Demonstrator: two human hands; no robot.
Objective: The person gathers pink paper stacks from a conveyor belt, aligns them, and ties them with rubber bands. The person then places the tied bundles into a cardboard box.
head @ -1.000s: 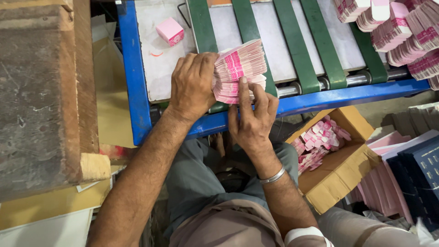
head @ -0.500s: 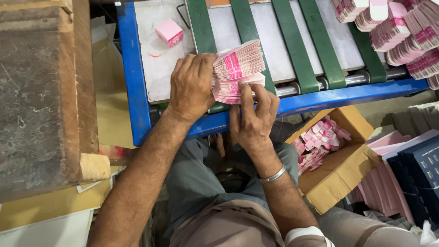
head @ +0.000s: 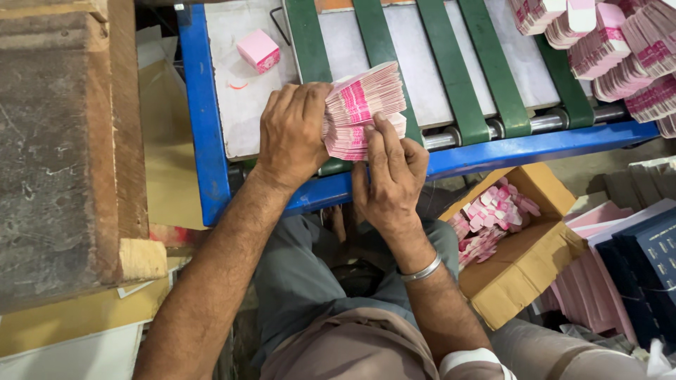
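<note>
Two hands square a stack of pink flat cartons

Both hands are on one thick stack of flattened pink-and-white cartons (head: 362,112) at the near end of the conveyor surface (head: 451,84). The left hand (head: 292,134) is clamped around the stack's left end, fingers curled over the top edge, gripping it. The right hand (head: 391,176) sits just below the stack, fingers half open and extended, fingertips (head: 380,130) pressing its near face rather than closing round it. Judging from this, the step in hand is gathering and evening up the bundle; the next move would call for a firm two-sided hold so the loose sheets do not fan out or slip. Beyond the left hand lies a single small pink box (head: 258,51). Far to the right of the right hand, more pink stacks (head: 620,49) crowd the green belts (head: 468,77); below and right of it stands an open cardboard box (head: 521,246) of similar pieces
</note>
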